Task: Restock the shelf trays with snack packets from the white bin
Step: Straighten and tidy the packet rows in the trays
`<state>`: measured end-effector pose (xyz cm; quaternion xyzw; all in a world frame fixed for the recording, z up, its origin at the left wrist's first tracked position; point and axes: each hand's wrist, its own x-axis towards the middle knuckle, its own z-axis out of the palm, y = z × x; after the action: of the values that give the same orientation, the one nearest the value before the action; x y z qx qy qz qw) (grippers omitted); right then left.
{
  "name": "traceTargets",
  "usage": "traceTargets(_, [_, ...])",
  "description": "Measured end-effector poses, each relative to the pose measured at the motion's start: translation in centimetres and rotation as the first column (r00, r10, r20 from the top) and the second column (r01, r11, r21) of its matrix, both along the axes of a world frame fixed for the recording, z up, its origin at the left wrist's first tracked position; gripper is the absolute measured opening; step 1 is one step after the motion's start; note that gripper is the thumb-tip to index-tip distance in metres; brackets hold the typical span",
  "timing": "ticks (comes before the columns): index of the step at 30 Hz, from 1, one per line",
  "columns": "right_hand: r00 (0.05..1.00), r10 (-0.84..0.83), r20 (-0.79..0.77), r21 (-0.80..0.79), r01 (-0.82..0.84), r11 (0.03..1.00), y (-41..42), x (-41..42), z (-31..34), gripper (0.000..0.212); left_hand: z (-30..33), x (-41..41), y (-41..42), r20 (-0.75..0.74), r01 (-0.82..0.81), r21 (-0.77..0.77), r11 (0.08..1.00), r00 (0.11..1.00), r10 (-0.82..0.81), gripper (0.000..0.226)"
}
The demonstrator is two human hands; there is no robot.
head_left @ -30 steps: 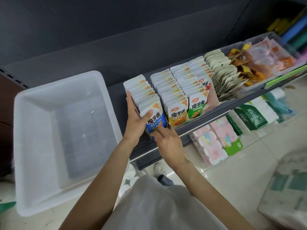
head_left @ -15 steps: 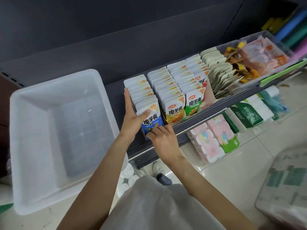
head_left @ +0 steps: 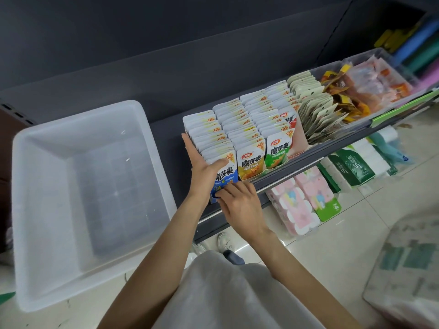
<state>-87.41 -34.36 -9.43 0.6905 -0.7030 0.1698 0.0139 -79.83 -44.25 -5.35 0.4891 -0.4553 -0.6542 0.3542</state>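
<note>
The white bin [head_left: 23,210] stands on the left and I see nothing inside it. On the dark shelf [head_left: 166,129], trays hold rows of upright snack packets: blue [head_left: 226,176], yellow [head_left: 251,162], green [head_left: 276,151] and red [head_left: 293,129]. My left hand [head_left: 202,167] lies flat against the left side of the blue row, its thumb across the front packet. My right hand [head_left: 240,203] is just below, fingertips touching the bottom front of the blue row's tray.
Right of the red row stand beige hang-tab packets [head_left: 316,115] and a clear tray of orange snacks [head_left: 375,89]. Tissue packs [head_left: 308,198] fill the lower shelf. A patterned bag [head_left: 408,269] lies on the tiled floor at lower right.
Both hands stay at the front of the blue row. The right fingertips have crept slightly left along the tray front. The view has shifted a little.
</note>
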Motion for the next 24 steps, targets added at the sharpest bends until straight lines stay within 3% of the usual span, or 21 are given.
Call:
traceTargets(7, [0.995, 0.010, 0.103, -0.140, 0.004, 0.990, 0.0, -1.4, 1.6, 0.016, 0.4, 0.1, 0.4, -0.077, -0.047, -0.007, 0.999, 0.996, 0.046, 0.105])
traceTargets(11, [0.992, 0.004, 0.128, -0.150, 0.015, 0.989, -0.3, -1.5, 1.8, 0.014, 1.2, 0.4, 0.6, -0.192, -0.117, 0.038, 0.992, 0.974, 0.123, 0.078])
traceTargets(13, [0.989, -0.006, 0.151, -0.176, 0.033, 0.984, -0.5, -1.6, 2.1, 0.016, 2.0, 0.5, -0.4, -0.146, -0.190, 0.012, 0.982, 0.971, 0.189, 0.064])
traceTargets(15, [0.985, -0.014, 0.173, -0.199, 0.049, 0.979, -0.8, -1.6, 2.8, 0.036, 2.5, 0.8, -2.4, -0.060, -0.228, -0.082, 0.970, 0.973, 0.223, 0.057])
traceTargets(19, [0.997, -0.020, 0.069, -0.196, 0.033, 0.980, -1.6, -1.5, 3.7, 0.058, 2.7, 0.6, -6.8, 0.138, -0.148, -0.244, 0.959, 0.973, 0.185, 0.049])
traceTargets(21, [1.000, -0.028, -0.006, -0.173, 0.027, 0.985, -2.0, -1.3, 3.5, 0.056, 2.5, -0.1, -7.8, 0.165, -0.146, -0.208, 0.967, 0.969, 0.182, 0.048])
traceTargets(24, [0.999, -0.035, -0.030, -0.155, 0.029, 0.987, -2.3, -1.4, 3.2, 0.053, 2.2, -1.0, -8.0, 0.109, -0.185, -0.022, 0.983, 0.977, 0.186, 0.046])
